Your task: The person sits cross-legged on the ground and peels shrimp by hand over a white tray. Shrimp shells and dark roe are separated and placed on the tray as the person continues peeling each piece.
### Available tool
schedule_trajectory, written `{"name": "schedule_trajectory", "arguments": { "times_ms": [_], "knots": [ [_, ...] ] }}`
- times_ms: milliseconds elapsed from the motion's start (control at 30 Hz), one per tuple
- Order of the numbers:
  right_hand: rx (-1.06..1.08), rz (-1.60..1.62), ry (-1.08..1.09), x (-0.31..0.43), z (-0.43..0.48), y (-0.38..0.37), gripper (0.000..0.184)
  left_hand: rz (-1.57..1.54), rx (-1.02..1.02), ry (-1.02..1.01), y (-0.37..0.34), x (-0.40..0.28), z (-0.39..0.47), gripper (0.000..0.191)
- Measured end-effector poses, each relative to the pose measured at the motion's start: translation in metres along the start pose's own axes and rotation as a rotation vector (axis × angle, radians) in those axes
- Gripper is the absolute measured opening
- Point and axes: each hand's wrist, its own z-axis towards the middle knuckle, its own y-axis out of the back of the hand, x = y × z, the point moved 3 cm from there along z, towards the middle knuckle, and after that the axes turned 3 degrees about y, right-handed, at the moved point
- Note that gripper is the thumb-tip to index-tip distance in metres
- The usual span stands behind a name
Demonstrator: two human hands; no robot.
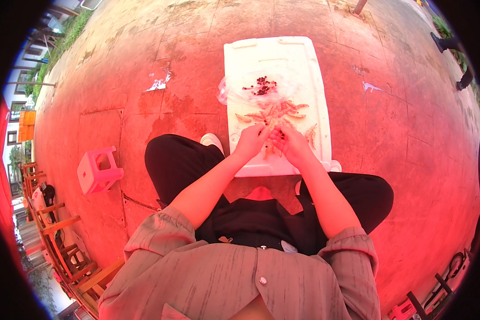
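Both hands are close together over the near half of a white foam box lid or box [278, 164]. My left hand [249, 141] has its thumb and fingers drawn together, with a dark bean or seed showing between them. Turned partly palm up, my right hand [290, 146] curls its fingers around a few dark beans [281, 136]. Pale bean pods [278, 110] lie in a loose heap just beyond the fingertips, and several more lie under and beside the hands. Farther off, a clear plastic bag [234, 94] spreads flat with a pile of dark beans [264, 86] on it.
The foam surface stands between my knees on a paved floor [184, 116]. A plastic stool [100, 170] is at left, with wooden chairs [64, 248] behind it. Another person's legs [450, 43] show at upper right. A post base [358, 13] stands at the far edge.
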Motion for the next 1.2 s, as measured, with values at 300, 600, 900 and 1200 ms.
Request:
{"name": "schedule_trajectory", "arguments": {
  "times_ms": [300, 600, 900, 1200],
  "knots": [
    [-0.008, -0.024, 0.048, 0.013, -0.003, -0.007, 0.032, -0.9, 0.334, 0.676, -0.005, 0.024, -0.003, 0.021],
    [0.166, -0.663, 0.507, 0.013, -0.012, -0.049, 0.036, -1.359, 0.143, 0.849, -0.004, 0.026, -0.005, 0.017],
    [0.13, -1.359, 0.598, 0.001, 0.031, -0.034, 0.021, -1.417, 0.081, 0.603, 0.064, 0.039, 0.0, 0.017],
    [0.021, -1.255, 0.543, -0.032, 0.051, -0.038, 0.032, -1.5, 0.065, 0.566, 0.072, 0.038, -0.004, 0.017]
  ]
}}
